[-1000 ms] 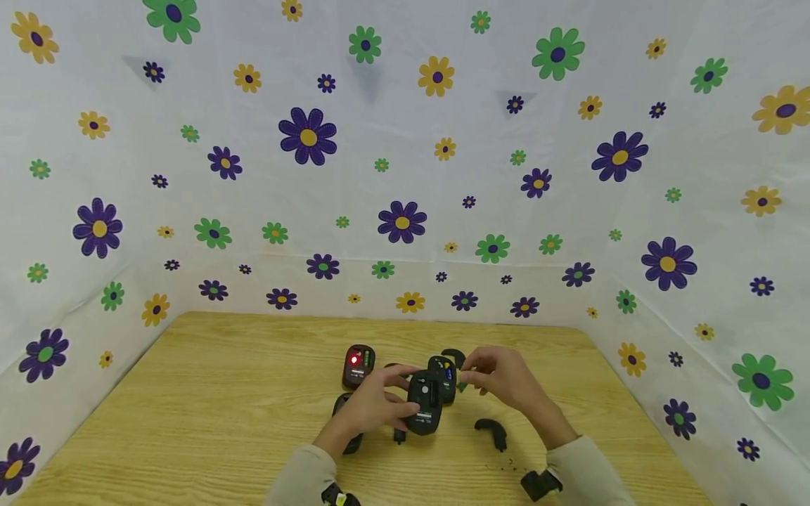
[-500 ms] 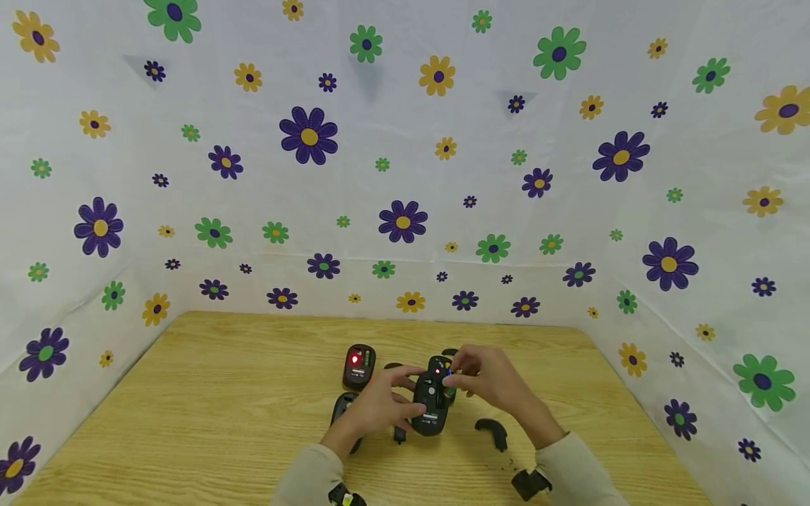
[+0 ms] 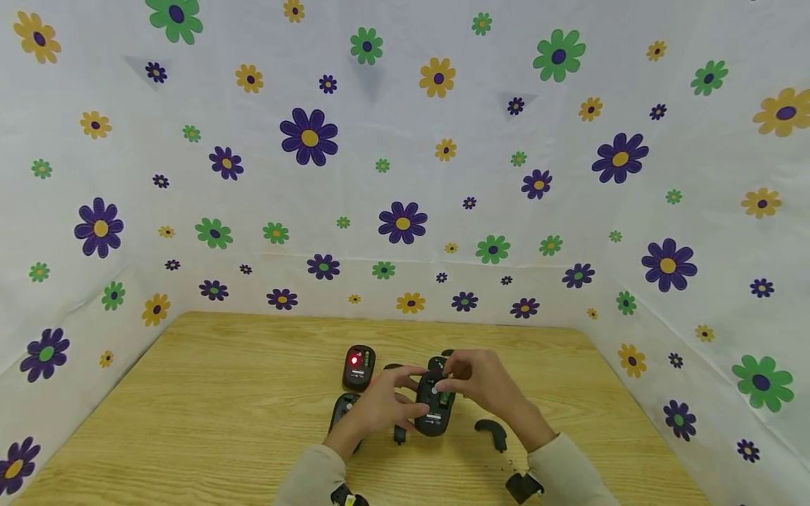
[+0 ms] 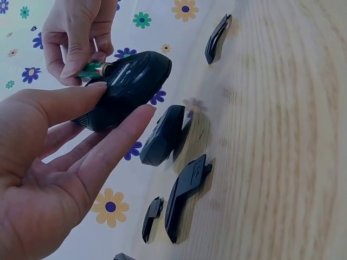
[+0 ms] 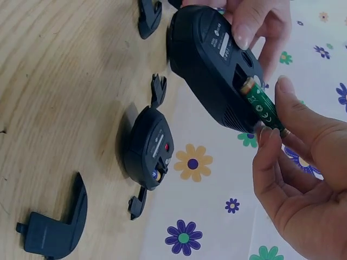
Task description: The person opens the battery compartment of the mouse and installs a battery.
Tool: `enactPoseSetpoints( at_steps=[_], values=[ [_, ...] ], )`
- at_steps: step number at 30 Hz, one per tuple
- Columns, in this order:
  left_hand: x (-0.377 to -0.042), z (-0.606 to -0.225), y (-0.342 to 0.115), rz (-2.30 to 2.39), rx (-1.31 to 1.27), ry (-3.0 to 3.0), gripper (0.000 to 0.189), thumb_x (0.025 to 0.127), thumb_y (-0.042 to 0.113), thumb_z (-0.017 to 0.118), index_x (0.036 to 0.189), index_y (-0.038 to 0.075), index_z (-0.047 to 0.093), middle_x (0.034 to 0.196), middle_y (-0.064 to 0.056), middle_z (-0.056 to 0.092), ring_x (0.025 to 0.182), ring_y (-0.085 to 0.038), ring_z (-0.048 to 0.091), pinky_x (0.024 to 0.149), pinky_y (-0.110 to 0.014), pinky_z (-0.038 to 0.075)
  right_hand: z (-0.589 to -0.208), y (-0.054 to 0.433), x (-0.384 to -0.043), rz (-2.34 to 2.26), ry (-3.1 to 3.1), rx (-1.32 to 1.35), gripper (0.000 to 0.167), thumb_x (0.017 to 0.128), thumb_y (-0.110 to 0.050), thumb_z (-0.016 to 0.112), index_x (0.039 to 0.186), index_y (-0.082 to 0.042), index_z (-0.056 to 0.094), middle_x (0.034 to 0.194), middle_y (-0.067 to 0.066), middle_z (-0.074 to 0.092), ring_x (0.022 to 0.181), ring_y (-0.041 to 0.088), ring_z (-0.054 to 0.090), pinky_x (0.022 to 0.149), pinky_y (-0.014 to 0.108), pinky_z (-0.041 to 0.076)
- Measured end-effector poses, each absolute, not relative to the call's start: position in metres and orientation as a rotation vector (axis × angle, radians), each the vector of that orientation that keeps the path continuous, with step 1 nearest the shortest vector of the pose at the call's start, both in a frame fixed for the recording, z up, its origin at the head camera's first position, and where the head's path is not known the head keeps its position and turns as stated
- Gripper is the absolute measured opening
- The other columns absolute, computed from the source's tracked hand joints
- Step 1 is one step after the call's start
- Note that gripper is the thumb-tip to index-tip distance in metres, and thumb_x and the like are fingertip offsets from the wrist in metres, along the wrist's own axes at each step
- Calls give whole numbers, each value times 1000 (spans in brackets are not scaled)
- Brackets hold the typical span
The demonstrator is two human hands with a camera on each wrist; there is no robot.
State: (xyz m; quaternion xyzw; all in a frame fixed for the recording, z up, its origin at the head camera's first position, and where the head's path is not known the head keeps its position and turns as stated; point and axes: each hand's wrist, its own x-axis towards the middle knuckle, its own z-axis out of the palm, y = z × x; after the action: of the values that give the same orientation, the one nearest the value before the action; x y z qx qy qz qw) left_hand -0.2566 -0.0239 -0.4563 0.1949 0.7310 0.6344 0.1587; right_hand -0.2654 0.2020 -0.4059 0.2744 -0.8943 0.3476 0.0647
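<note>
My left hand (image 3: 380, 407) holds a black computer mouse (image 3: 433, 418) clear of the table, its underside turned up, with thumb on one side and fingers on the other. My right hand (image 3: 487, 383) pinches a green battery (image 5: 263, 105) between thumb and fingers. In the right wrist view, one end of that battery sits at the open battery slot of the mouse and the other end sticks out, tilted. Behind the held mouse lies another mouse (image 5: 149, 143) with a blue battery inside; the head view shows only a little of it.
Farther left, a mouse (image 3: 358, 367) lies bottom up with a red light glowing. Another mouse (image 3: 342, 410) is partly hidden by the left arm. Loose black battery covers lie around, one (image 3: 492, 430) near the right forearm and another (image 3: 399, 434) below the left hand. Flowered cloth walls enclose the table.
My right hand has moved left with the green battery, from beside the mouse to its slot. The held mouse has shifted slightly right.
</note>
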Motion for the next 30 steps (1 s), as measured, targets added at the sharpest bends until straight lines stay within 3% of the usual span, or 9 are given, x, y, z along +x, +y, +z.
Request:
enactPoseSetpoints(
  at_steps=[4,19,26,30],
  values=[
    [-256,-457,-23,1819,550,2085,66,92,3,77,151,8,50,124,-20,65,95,-29,77,68,-46,68,-409,200,-265,1016,-2649,851,15,83,-20,86,87,-10,76,73,-2,67,61,2,52,53,18,47],
    [-255,-457,-22,1827,537,2076,64,93,3,75,152,9,50,125,-19,64,94,-26,77,68,-41,68,-413,199,-262,989,-2647,818,15,84,-20,86,91,-10,76,80,-1,70,71,3,61,62,18,56],
    [-255,-458,-24,1825,542,2083,66,93,5,75,153,7,48,126,-20,63,91,-25,77,69,-44,68,-418,198,-263,986,-2649,789,11,94,-23,77,96,-12,76,87,0,74,72,4,62,62,17,56],
    [-257,-457,-25,1832,555,2088,65,93,5,75,152,10,49,126,-20,63,91,-26,77,68,-44,68,-419,197,-265,1003,-2686,747,21,99,-26,70,107,-7,75,95,5,76,75,10,65,63,18,56]
  ],
)
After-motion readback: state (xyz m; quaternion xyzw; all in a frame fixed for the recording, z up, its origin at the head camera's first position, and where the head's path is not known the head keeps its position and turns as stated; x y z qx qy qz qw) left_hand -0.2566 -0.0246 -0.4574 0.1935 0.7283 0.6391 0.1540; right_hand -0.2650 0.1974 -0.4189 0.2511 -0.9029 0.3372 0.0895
